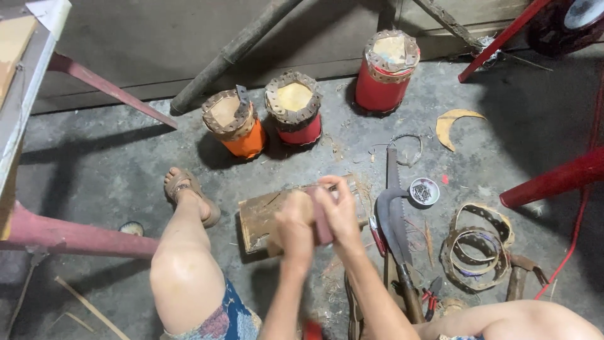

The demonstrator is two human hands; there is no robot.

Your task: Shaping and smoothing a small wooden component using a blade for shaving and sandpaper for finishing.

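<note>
Both my hands are together over a wooden block [261, 217] on the concrete floor. My left hand [294, 228] is closed around the lower part of a small reddish-brown piece [321, 221], blurred by motion. My right hand [340, 208] grips the same piece from the right and above. What the piece is I cannot tell. My left knee and sandalled foot [189, 192] are left of the block.
Three small drums with laced hide tops stand ahead: orange [234, 123], dark red [294, 107], red [385, 70]. A curved knife [395, 220], saw blade, small dish of nails [424, 191], pliers and hide strip rings [475, 249] lie right. Red metal legs at both sides.
</note>
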